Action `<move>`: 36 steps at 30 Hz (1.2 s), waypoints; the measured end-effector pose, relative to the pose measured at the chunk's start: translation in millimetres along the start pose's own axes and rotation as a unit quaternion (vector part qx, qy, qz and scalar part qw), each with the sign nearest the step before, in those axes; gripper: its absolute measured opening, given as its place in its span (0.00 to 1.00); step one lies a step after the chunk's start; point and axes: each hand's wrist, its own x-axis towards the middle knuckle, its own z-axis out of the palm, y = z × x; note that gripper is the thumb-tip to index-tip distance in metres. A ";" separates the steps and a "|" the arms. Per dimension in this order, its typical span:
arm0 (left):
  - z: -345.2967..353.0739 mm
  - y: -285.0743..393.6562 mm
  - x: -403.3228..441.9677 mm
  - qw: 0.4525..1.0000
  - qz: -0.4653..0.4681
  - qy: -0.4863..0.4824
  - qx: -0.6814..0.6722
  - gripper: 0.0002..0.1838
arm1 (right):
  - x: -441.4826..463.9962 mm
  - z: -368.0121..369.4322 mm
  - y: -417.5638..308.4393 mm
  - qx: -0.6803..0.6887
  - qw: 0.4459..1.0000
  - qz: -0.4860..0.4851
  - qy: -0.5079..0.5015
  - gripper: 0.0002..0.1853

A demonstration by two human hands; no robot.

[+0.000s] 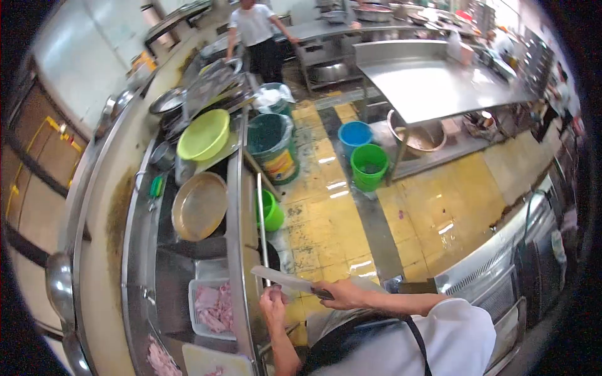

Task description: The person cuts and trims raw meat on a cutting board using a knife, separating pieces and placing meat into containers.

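My right hand (346,295) is wrapped round the dark handle of a kitchen knife (282,277). Its broad blade points left, out over the front edge of the sink counter. Just below the blade, my left hand (273,308) is closed with its fingers curled up; what is in it, if anything, I cannot make out. To the left of that hand, a white plastic basket (194,307) of raw pale pink meat (214,308) sits in the sink. A whitish cutting board (210,358) with a bit of meat on it lies nearer me.
A metal basin (199,207) and a yellow-green bowl (204,135) stand farther along the sink. Green bucket (369,168) and blue bucket (355,135) are on the wet yellow floor, near a steel table (433,84). Another person (252,28) stands at the back.
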 end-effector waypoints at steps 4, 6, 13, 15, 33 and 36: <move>45.4 22.1 6.4 0.991 0.053 -0.027 0.120 0.08 | -28.5 -30.5 18.4 0.060 0.997 0.029 -0.041 0.30; 62.5 7.5 19.8 0.988 0.076 -0.055 0.125 0.15 | -36.7 -30.0 36.5 0.071 0.997 0.016 -0.025 0.29; 102.0 21.3 38.1 0.968 0.092 -0.093 0.216 0.06 | -59.4 -38.8 60.1 0.074 0.996 -0.005 0.047 0.29; 109.2 17.8 46.2 0.963 0.103 -0.109 0.224 0.06 | -61.7 -37.5 63.8 0.062 0.997 0.020 0.046 0.28; 122.1 54.1 71.0 0.926 0.213 -0.169 0.262 0.14 | -62.0 -35.9 35.4 0.072 0.983 0.088 0.144 0.29; 120.9 36.8 91.0 0.919 0.189 -0.175 0.300 0.12 | -61.3 -35.4 24.6 0.081 0.978 0.088 0.170 0.29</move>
